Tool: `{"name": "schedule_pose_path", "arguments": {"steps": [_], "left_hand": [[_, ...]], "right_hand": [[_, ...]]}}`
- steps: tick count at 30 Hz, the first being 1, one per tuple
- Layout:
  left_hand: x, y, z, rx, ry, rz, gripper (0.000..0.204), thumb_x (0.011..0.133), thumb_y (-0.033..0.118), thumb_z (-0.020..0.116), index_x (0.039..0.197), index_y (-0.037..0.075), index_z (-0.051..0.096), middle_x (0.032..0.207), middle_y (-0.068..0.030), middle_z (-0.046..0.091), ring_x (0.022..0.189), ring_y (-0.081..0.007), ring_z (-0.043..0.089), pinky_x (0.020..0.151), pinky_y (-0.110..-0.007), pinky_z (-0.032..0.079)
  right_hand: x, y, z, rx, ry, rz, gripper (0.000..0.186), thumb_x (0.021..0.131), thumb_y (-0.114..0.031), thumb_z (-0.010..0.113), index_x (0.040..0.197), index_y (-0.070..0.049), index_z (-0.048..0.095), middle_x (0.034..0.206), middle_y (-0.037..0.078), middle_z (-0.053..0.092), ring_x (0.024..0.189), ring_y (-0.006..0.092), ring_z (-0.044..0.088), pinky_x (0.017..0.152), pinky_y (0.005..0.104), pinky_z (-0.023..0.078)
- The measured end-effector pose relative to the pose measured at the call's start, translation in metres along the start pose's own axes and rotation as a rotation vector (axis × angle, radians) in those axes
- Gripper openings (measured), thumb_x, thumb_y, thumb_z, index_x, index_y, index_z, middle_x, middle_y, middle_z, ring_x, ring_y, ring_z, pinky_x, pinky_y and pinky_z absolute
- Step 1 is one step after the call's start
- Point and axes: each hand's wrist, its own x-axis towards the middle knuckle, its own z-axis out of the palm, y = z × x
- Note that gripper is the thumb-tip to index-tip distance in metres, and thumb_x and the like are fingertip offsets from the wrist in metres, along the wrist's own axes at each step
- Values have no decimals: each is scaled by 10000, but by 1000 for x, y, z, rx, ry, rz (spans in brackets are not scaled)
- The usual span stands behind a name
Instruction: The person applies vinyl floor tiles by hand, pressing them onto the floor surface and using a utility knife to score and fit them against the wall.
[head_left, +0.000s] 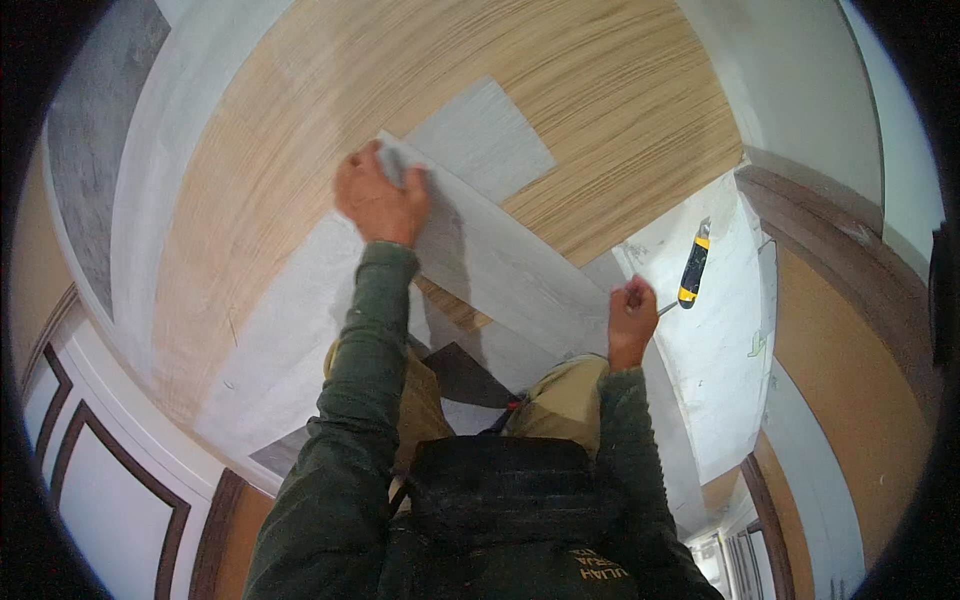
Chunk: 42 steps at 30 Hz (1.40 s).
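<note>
A pale grey floor plank (500,250) lies aslant in front of my knees. My left hand (383,197) grips its far left end, thumb on top and fingers over the edge. Close by the plank's near right end is my right hand (632,322), its fingers curled closed. A thin dark stick (668,307) shows beside that hand; whether the fingers hold it I cannot tell. Beyond the plank a square light grey piece (485,135) lies on wood-patterned flooring (610,120). A yellow and black utility knife (694,264) rests to the right of my right hand.
The knife lies on a white sheet (715,350) along the right side. Brown door-frame trim (815,210) stands at the right. A white panelled door (110,500) with dark trim is at lower left. A dark grey piece (465,372) lies between my knees.
</note>
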Motion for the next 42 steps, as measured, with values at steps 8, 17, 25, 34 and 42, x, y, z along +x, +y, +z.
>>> {"name": "schedule_pose_path", "arguments": {"steps": [8,17,25,34,42], "left_hand": [[-50,132,6,-362,-360,273,426,719,253,752,1133,219,657,1193,-105,519,1193,-338,421,1001,-642,241],[-57,142,26,-280,-424,257,379,703,245,755,1073,268,675,1215,-64,509,1234,-331,385,990,-752,190],[-54,147,21,-280,-451,226,388,681,211,760,1054,286,685,1223,-69,500,1239,-346,376,995,-766,192],[-56,150,20,-228,-439,253,382,679,210,755,1049,280,695,1226,-84,482,1231,-362,379,980,-780,211],[-58,154,24,-194,-421,288,410,690,245,775,1091,290,701,1232,-87,484,1213,-390,387,968,-778,222]], "right_hand": [[101,-38,22,338,129,152,257,833,-49,678,1020,98,582,810,127,664,618,136,612,523,262,523],[116,-54,16,302,136,276,213,781,-47,731,894,96,622,688,105,643,524,138,591,471,244,511],[117,-51,18,388,192,293,204,778,-46,739,883,91,630,685,101,634,528,143,579,467,262,511],[123,-51,18,368,165,351,203,770,-38,736,867,91,613,724,122,636,527,162,593,465,272,533],[127,-48,16,515,172,360,163,763,-25,720,817,77,605,710,135,629,512,182,597,460,288,538]]}}
